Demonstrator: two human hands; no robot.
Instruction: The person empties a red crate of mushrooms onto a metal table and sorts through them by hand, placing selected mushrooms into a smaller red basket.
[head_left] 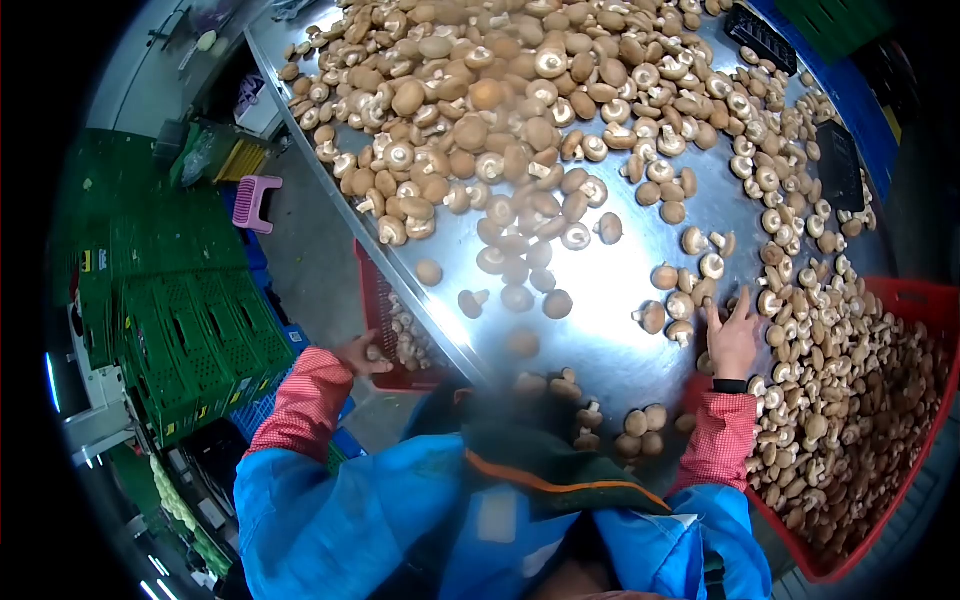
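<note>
Brown-capped mushrooms with pale stems [470, 130] lie heaped over a shiny metal table [620, 270]. My left hand [357, 354] is beyond the table's left edge, above a red crate [368, 290] with some mushrooms [408, 335] in it. Its fingers are curled round a mushroom [375, 353]. Over on the right, my right hand [732, 345] reaches across the tabletop with fingers stretched apart and nothing visible between them. Loose mushrooms [680, 305] lie just left of its fingertips, and a dense band of mushrooms [790, 340] is close on its right.
A large red crate [925, 300] full of mushrooms stands at the table's right. Two black trays [840, 165] rest on the table's far right side. Stacked green crates [200, 330] and a pink stool [256, 203] are on the floor to the left. A haze blurs the view's middle.
</note>
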